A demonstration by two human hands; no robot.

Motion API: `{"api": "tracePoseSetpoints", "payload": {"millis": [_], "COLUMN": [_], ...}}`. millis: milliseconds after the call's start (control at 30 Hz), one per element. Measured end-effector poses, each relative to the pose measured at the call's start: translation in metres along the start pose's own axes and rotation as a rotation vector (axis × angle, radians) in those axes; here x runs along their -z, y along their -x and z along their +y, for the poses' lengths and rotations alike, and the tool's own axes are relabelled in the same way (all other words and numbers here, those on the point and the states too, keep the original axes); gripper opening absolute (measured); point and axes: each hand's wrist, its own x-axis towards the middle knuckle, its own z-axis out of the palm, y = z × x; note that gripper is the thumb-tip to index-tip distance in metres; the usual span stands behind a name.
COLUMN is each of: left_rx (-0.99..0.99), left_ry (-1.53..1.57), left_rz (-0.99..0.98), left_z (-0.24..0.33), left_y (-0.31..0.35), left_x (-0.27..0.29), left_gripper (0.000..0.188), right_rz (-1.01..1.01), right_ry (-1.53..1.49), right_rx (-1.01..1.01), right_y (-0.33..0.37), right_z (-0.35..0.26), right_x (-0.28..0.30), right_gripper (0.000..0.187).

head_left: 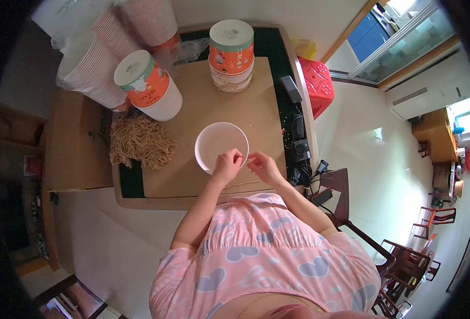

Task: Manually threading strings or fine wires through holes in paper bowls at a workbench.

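A white paper tub point(213, 139) stands mouth up on a brown cardboard sheet point(184, 159) in front of me. My left hand point(228, 166) is at its near right rim, fingers curled closed. Just right of that rim, my right hand point(265, 168) has thumb and fingers pinched together. The two hands almost meet; whatever lies between their fingertips is too small to make out. A thin strand of twine point(243, 184) lies on the cardboard below the hands. Left of the tub is a loose heap of tan twine point(142, 141).
Upside-down stacks of orange-and-green printed tubs point(150, 87) stand left and at the back point(231, 56), the latter with twine around its base. Plastic-wrapped tub stacks point(89, 69) fill the far left. Black adapters and cables point(298, 130) line the right edge, beside a red stool point(316, 85).
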Motion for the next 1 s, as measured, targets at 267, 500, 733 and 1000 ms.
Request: {"api": "tracePoseSetpoints", "payload": {"millis": [267,500,733,1000], "left_rx": [0.652,0.746,0.405,0.209], "left_ry": [0.813,0.883,0.756,0.224], "left_rz": [-0.139,-0.239,-0.030,0.007], "left_z": [-0.011,-0.007,-0.018,0.008], "left_y": [-0.010,-0.006,0.002,0.067], "left_x": [0.004,0.007,-0.013,0.010], "left_gripper": [0.004,0.006,0.004,0.019], "right_rz": [-0.470,-0.078,-0.124,0.047], "right_ry": [0.532,0.605,0.767,0.637], "right_rx": [0.500,0.421,0.256,0.143], "right_y": [0.055,-0.019,-0.025,-0.032], "right_z": [-0.087,-0.066,-0.039,-0.046], "right_x": [-0.015,0.012,0.006,-0.003], "right_gripper": [0.027,0.013,0.012,0.017]}}
